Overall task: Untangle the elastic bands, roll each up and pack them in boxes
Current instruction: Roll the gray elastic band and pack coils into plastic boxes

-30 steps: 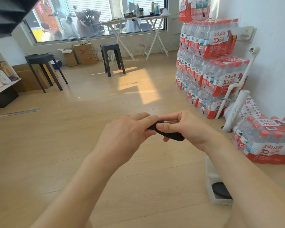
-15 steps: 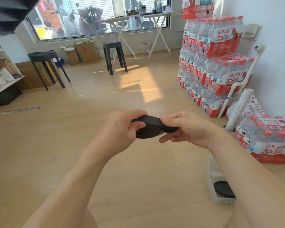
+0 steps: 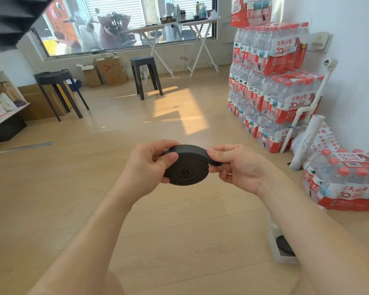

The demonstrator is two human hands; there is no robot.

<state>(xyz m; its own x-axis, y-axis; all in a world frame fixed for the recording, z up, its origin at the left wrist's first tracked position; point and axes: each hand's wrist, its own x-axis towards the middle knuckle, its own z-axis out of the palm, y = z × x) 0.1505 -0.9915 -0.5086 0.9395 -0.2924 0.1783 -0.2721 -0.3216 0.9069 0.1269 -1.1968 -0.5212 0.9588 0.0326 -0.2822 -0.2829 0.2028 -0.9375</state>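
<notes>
A black elastic band [image 3: 186, 168] is wound into a flat spiral roll, held in the air in front of me with its coiled face toward the camera. My left hand [image 3: 149, 165] grips the roll's left side, thumb on its face. My right hand [image 3: 234, 165] pinches the loose outer end at the roll's upper right. On the floor at the lower right stands a white open box [image 3: 282, 246] with another black rolled band [image 3: 284, 245] inside, partly hidden behind my right forearm.
Stacked packs of water bottles [image 3: 273, 86] line the right wall, with one more pack [image 3: 345, 179] on the floor near the box. White pipes [image 3: 307, 139] lean by the wall. Two black stools [image 3: 58, 90] and cardboard boxes [image 3: 109, 70] stand farther back on the wooden floor.
The roll was edge-on between my fingers a second ago. It has since tilted up so its spiral face shows, and both hands have shifted slightly apart around it.
</notes>
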